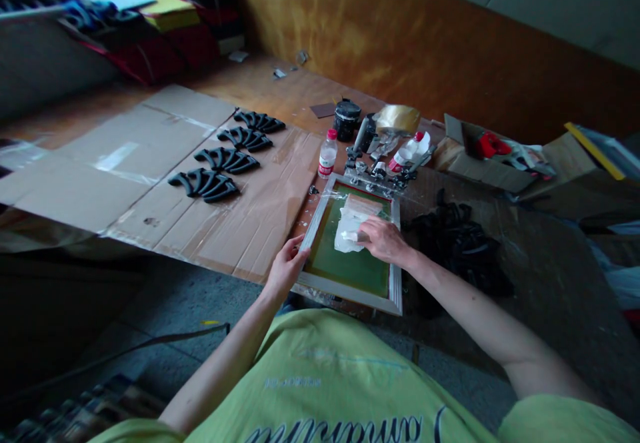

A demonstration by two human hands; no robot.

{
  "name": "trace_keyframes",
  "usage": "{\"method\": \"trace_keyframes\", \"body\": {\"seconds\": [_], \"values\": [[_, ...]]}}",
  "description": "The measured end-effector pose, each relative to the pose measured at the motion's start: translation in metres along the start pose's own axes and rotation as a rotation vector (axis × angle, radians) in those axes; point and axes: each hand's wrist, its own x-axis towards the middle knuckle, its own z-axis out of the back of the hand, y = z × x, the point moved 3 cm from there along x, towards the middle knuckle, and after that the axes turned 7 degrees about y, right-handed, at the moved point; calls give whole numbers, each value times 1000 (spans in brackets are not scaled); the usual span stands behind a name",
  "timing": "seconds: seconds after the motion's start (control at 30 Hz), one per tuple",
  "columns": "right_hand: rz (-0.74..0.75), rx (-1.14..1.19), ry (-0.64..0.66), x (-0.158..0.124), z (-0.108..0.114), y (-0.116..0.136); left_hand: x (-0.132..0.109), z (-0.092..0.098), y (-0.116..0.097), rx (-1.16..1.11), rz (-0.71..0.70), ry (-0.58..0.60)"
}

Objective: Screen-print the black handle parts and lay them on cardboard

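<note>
A screen printing frame with a light metal border and green mesh lies in front of me, set at a clamp on its far side. My left hand grips its left border, thumb on top. Over the mesh, my right hand pinches a small whitish flat piece, whose exact kind I cannot make out. Beneath that piece, a white patch spreads on the mesh, with a tan strip at its far end. Whatever lies under the frame is hidden.
Several rows of black curved parts rest on cardboard at left. Beyond the frame stand a red-capped bottle, a black tub and a tape roll. At right are a dark pile and an open carton.
</note>
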Motion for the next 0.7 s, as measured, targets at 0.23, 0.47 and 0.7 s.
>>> {"method": "trace_keyframes", "body": {"seconds": [0.23,0.47,0.7], "values": [[42,140,141,-3,22,-13,2,3,0,65,-14,26],[-282,130,-54,26,36,-61,-1,1,-12,93,-12,52],[-418,205,-554,-16,64,-96,-20,-4,-61,-21,-144,167]]}}
